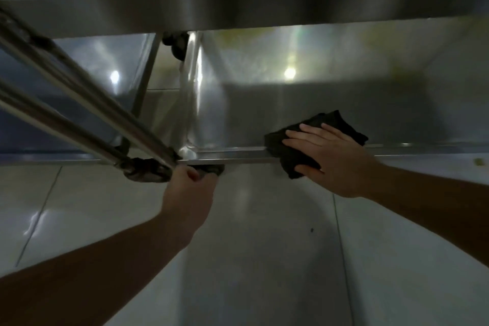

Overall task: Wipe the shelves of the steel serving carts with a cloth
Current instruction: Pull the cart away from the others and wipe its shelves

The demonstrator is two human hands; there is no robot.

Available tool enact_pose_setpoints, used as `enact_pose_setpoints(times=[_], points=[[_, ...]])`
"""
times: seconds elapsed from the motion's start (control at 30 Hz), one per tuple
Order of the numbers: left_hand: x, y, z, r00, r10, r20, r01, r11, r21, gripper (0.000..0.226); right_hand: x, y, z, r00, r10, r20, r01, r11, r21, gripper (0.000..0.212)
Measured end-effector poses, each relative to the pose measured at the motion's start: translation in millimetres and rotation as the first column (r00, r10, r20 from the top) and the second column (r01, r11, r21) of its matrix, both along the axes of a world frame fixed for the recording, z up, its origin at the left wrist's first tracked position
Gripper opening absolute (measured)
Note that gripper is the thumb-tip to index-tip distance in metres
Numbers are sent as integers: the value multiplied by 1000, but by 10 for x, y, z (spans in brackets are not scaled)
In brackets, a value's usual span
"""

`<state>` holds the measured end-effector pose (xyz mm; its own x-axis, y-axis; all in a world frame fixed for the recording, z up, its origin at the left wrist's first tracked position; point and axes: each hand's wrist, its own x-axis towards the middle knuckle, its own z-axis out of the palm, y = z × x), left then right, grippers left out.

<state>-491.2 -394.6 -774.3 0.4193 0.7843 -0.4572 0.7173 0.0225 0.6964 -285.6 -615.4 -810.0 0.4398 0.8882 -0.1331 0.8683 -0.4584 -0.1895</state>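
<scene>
Gripping the cart's corner caster (209, 170) with my left hand (189, 188), I'm pressing the black cloth (336, 120) flat-fingered over the lower shelf's (264, 103) front rim; yellowish smears beyond are awaiting wiping.

Wiping the front rim of a steel cart's lower shelf.

The right hand (328, 156) lies flat on a folded black cloth (293, 151) draped over the shiny steel lower shelf's (264, 103) front rim at 3 o'clock; the left hand (189, 188) grips the shelf's corner beside two slanting steel tubes (79, 103), above pale floor tiles (264, 259).
</scene>
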Motion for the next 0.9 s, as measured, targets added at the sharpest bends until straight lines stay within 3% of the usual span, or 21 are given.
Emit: enact_pose_setpoints(times=[0.13,0.33,0.6,0.8,0.9], points=[[288,-394,87,957,-291,-3,290,954,82,24,121,-404,-30,998,-65,4,65,998,-25,61],[450,-802,159,826,-563,30,550,816,176,26,362,-1017,-25,991,-132,4,132,990,-53,62],[755,-1067,41,505,-850,-151,812,407,419,25,736,-1857,17,976,-219,-9,218,973,-74,69],[1370,-1519,-84,307,-905,-293,821,97,563,55,1014,-2491,46,938,-344,-35,340,937,-81,72],[1756,-1911,-147,249,-913,-324,813,15,582,72,1147,-2759,64,908,-417,-44,413,908,-73,73]])
